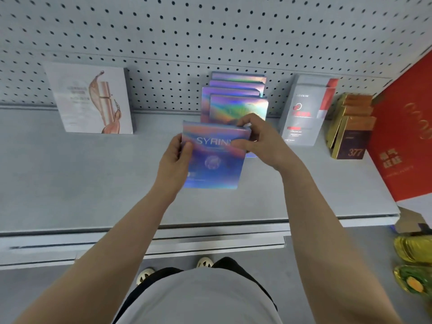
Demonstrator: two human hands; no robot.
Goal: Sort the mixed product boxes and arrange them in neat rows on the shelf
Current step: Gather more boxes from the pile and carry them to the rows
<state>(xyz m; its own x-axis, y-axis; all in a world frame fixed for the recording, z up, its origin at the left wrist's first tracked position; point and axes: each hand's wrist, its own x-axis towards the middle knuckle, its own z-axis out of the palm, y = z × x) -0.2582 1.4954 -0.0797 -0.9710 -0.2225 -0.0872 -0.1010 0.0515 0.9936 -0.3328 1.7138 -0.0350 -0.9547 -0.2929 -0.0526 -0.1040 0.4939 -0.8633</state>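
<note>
Both hands hold one holographic box (214, 157) upright over the shelf (93, 178), printed face toward the person, long axis vertical. The left grip (174, 157) pinches its left edge; the right grip (259, 139) clasps its top right corner, before the holographic row (236, 99) at the shelf's back edge.

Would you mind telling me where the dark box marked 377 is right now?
In the head view, the dark 377 box stands at the right end of the shelf, fronting a short row of gold-edged boxes, between the grey-and-red box and the large red box.

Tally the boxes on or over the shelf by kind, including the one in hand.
Holographic boxes: 5, one held by left hand and right hand
White box: 1
Grey-red boxes: 2
Gold-brown boxes: 3
Big red box: 1
Total: 12
</note>
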